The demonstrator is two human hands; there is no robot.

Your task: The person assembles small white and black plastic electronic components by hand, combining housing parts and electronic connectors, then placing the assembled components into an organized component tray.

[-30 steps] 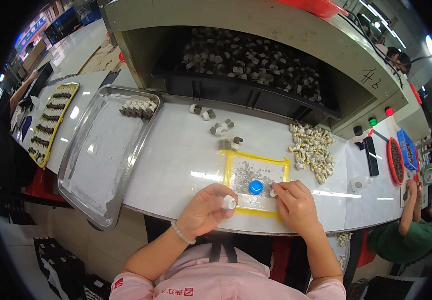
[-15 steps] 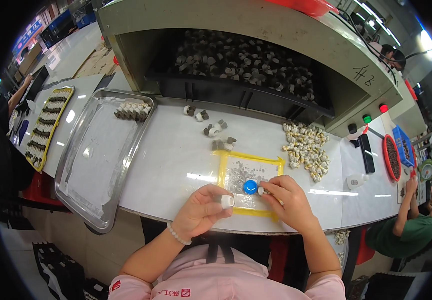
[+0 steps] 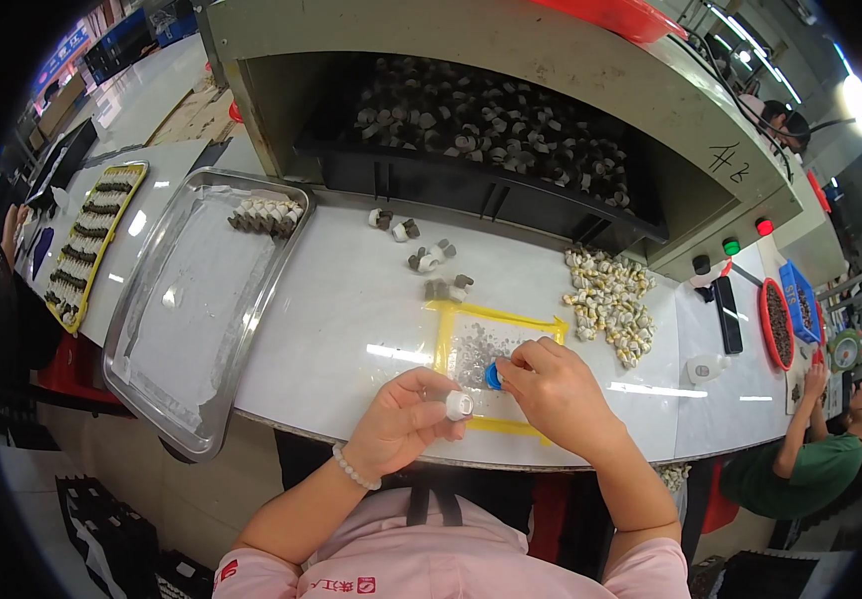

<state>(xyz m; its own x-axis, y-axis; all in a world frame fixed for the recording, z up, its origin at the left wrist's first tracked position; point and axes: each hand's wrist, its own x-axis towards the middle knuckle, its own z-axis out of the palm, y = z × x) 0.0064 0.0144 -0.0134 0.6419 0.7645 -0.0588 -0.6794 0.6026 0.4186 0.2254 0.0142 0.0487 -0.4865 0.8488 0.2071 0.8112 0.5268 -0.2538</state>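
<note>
My left hand (image 3: 409, 414) is closed on a small white plastic part (image 3: 459, 404), round with an opening facing right, held above the table's front edge. Just right of it, my right hand (image 3: 553, 387) has its thumb and fingers pinched together over a small round blue dish (image 3: 493, 376). Those fingers cover the right side of the dish, and what lies between them is hidden. Under both hands is a clear work patch (image 3: 470, 347) edged with yellow tape and dotted with wet-looking spots.
Loose white-and-grey parts (image 3: 434, 257) lie behind the patch; a heap of white-yellow pieces (image 3: 610, 304) sits right. At left is a metal tray (image 3: 122, 329) holding a row of parts. A black bin (image 3: 471, 195) of parts fills the machine opening. A co-worker (image 3: 800, 469) sits far right.
My right hand has shifted left over the blue dish, covering part of it and the white piece seen at its fingertips before. My left hand has turned its white part slightly.
</note>
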